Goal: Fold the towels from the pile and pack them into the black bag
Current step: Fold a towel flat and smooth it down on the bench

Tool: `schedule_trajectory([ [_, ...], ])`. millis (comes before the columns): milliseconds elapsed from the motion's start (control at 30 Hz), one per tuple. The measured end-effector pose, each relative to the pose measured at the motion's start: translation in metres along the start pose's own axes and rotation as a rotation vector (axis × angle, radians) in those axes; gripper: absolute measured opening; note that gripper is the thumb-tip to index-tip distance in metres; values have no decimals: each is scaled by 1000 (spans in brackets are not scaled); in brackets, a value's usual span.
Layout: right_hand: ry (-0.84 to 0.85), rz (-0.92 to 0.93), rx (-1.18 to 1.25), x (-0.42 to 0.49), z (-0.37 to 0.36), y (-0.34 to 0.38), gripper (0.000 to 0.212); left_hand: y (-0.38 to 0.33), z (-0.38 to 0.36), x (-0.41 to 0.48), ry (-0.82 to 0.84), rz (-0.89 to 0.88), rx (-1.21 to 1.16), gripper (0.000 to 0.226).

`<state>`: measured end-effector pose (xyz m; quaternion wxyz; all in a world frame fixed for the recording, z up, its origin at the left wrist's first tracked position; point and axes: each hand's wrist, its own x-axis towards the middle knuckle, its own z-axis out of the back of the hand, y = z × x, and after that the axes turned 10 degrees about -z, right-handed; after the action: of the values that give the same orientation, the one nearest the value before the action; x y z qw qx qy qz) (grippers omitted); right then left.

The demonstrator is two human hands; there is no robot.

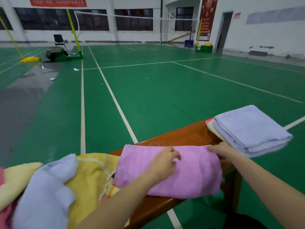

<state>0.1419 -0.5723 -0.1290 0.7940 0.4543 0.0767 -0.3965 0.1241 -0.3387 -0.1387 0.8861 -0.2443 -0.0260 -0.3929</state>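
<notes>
A pink towel (189, 172) lies folded across the wooden bench (178, 134). My left hand (165, 161) rests on its top with loosely curled fingers. My right hand (221, 150) pinches the towel's far right edge. To the right sits a stack of folded towels (250, 128), light blue on top with yellow and pink beneath. On the left lies the unfolded pile: a light blue towel (46, 187), a yellow towel (92, 176) and a pale yellow towel (18, 177). A dark shape (244, 220) shows at the bottom right; whether it is the bag I cannot tell.
The bench stands on a green sports court floor (148, 90) with white lines. Far back are yellow net posts (73, 28), a black chair (59, 40) and a dark heap (54, 53). The bench's right end sits under the folded stack.
</notes>
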Motion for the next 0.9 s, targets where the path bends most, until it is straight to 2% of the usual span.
schedule_trajectory([
  [67, 32, -35, 15, -6, 3, 1, 50, -36, -21, 3, 145, -185, -116, 30],
  [133, 58, -75, 44, -13, 5, 0, 47, -58, -40, 7, 250, -330, -79, 34],
  [200, 99, -111, 86, -18, 7, -2, 44, -67, -55, 12, 312, -393, 80, 50],
  [267, 118, -114, 135, -21, 10, -3, 39, -72, -61, 14, 337, -443, 357, 61],
  [367, 119, -88, 186, -22, 11, -3, 37, -75, -70, 13, 295, -544, 630, 53],
  [500, 121, -72, 219, -18, 8, -5, 27, -79, -76, 12, 314, -568, 726, 34],
  [600, 129, -65, 256, -19, 8, -4, 12, -79, -82, 18, 279, -543, 679, 37],
  [667, 136, -37, 279, -21, 10, -2, 11, -79, -78, 22, 185, -470, 514, 39],
  [733, 144, -4, 291, -25, 12, 0, 8, -78, -67, 24, 164, -361, 271, 37],
  [833, 166, 17, 308, -35, 15, 8, 12, -78, -54, 24, 103, -201, 72, 30],
  [900, 247, 3, 352, -43, 17, 13, 19, -79, -48, 24, 4, -68, -34, 28],
])
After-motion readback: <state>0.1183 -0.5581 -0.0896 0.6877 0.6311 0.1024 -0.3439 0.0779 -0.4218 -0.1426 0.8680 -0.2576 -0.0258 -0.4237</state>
